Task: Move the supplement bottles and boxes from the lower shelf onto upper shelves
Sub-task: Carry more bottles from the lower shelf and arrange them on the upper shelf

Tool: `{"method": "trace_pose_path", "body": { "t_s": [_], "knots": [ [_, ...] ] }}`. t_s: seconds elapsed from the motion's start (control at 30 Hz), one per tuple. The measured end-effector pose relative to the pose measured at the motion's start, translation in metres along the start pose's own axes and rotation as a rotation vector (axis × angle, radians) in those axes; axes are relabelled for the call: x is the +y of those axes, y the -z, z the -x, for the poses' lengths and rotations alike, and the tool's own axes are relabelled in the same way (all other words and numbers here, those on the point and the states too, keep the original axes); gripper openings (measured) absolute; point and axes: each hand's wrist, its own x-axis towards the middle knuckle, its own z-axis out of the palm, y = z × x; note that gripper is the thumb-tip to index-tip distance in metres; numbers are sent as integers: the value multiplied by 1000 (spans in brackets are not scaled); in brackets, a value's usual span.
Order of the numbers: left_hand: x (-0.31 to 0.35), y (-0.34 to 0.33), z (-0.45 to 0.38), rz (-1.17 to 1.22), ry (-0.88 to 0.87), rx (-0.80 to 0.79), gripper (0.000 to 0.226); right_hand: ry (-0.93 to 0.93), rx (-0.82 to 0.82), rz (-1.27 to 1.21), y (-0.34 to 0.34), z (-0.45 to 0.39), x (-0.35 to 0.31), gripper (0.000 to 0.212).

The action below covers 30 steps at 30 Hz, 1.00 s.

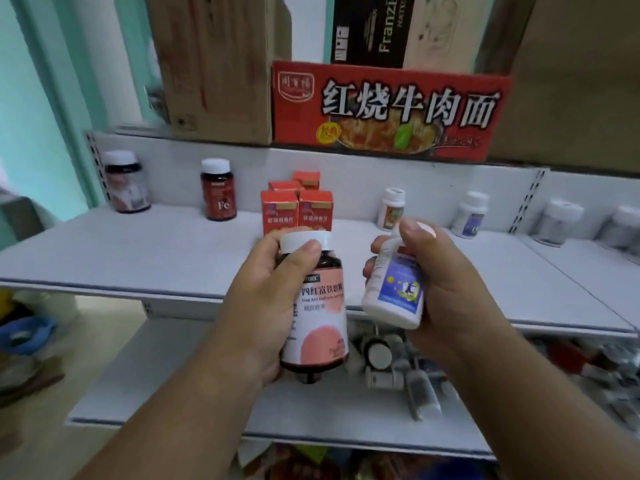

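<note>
Head view: two hands, each gripping one bottle at 6 o'clock before the upper shelf point(138, 247). Left hand point(256, 306) wraps a dark bottle point(313, 306), upright, white cap toward 12. Right hand point(446, 289) clasps a white bottle point(394, 289), cap tilted toward 11. On the shelf stand four orange boxes point(297, 211) and perhaps seven upright bottles, the 3 o'clock ones blurred. Lower shelf point(207, 403) holds bottles lying jumbled at 4 o'clock.
</note>
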Motion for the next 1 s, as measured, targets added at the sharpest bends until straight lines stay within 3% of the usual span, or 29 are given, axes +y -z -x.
{"method": "trace_pose_path", "body": {
  "t_s": [0.2, 0.4, 0.57, 0.73, 1.0],
  "knots": [
    [14, 35, -21, -54, 11, 60, 22, 2, -131, 70, -30, -33, 16, 46],
    [41, 111, -52, -115, -58, 32, 36, -16, -174, 174, -90, -73, 51, 17],
    [63, 207, -89, -233, -64, 22, 36, 58, -202, 285, -167, -113, 94, 12],
    [85, 285, -128, -279, -92, 43, 29, 113, -163, 360, -234, -154, 142, 13],
    [102, 339, -186, -367, -104, -45, 33, 130, -37, 484, -281, -202, 180, 9]
  ]
}}
